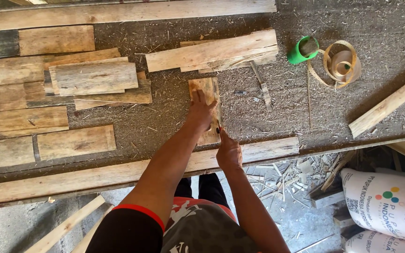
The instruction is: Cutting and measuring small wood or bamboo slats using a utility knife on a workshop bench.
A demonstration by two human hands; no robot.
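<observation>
left hand (201, 111) lay flat, fingers spread, pressing plank (207, 100) on sawdusted bench (277, 117) | right hand (228, 152) closed on a small dark tool at plank's near end, kind unclear | tip: keep the press firm, tool tight to the edge | plank's long axis ran away from the person, far end toward stacked boards (212, 52)

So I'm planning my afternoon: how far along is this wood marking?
Done: cut boards lie stacked at the left. In hand: the left hand presses a small board flat while the right hand holds a pencil to its edge. Left: more boards lie unmarked behind.
</observation>
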